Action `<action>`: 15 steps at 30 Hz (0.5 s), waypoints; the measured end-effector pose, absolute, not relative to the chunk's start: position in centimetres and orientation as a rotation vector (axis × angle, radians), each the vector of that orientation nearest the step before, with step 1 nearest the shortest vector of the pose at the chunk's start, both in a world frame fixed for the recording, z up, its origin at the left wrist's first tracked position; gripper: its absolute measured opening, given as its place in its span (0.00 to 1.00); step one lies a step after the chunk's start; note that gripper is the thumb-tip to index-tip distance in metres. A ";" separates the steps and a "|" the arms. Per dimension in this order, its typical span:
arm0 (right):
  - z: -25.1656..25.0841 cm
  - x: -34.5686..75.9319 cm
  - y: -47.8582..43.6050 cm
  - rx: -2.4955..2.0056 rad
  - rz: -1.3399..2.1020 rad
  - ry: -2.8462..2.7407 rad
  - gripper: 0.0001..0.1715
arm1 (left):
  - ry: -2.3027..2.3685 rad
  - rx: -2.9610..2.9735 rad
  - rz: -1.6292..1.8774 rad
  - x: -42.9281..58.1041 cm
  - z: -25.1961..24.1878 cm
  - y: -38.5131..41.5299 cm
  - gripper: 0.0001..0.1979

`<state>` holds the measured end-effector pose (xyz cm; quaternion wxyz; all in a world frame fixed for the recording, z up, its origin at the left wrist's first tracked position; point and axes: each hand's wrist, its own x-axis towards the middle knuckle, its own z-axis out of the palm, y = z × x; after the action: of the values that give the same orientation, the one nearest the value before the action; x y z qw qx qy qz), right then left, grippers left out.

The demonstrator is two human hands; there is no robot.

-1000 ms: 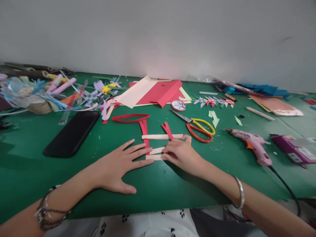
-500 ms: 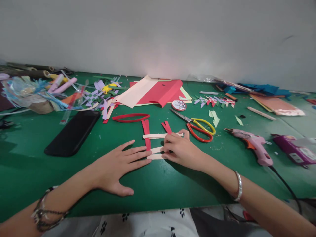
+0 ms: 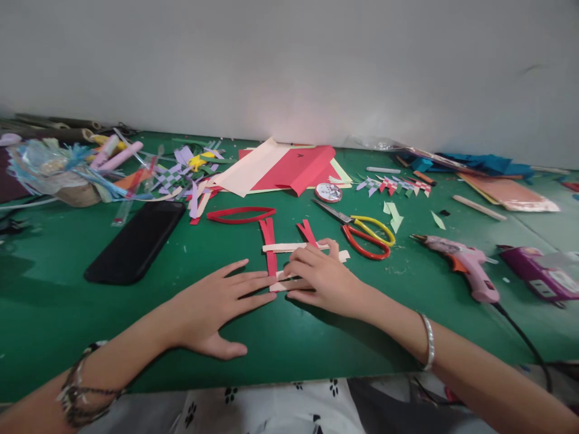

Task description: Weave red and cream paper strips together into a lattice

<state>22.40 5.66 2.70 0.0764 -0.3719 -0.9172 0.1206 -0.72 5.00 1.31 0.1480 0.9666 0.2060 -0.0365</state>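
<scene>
Two upright red paper strips (image 3: pixel 270 248) cross several pale cream paper strips (image 3: pixel 286 248) laid sideways on the green table. My left hand (image 3: pixel 217 307) lies flat with fingers spread, its fingertips on the left ends of the lower cream strips and the red strip. Palm down over the right part of the strips is my right hand (image 3: pixel 325 277), fingers bent but apart and resting on the paper. It hides much of the right crossing. A cream end shows beyond its knuckles. Scissors (image 3: pixel 366 232) with yellow and red handles lie just behind it.
A red paper loop (image 3: pixel 241 214) and a black phone (image 3: pixel 136 244) lie left. Behind are red and cream paper sheets (image 3: pixel 289 169) and a round tin (image 3: pixel 329 192). A pink glue gun (image 3: pixel 461 262) and a purple box (image 3: pixel 540 271) are at right. Woven paper scraps (image 3: pixel 172 175) lie back left.
My right hand has shifted slightly left and its fingers have spread more over the strips. A cream strip end now shows to its right. My left hand has hardly moved.
</scene>
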 end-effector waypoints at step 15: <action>1.6 22.3 5.5 -0.990 0.203 -2.699 0.08 | 0.601 2.798 -0.106 -0.6 1.3 4.8 0.38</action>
<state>22.32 5.46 1.61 0.1293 -0.3408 -0.9286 0.0697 -0.60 4.75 1.27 0.1385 0.9676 0.2080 -0.0365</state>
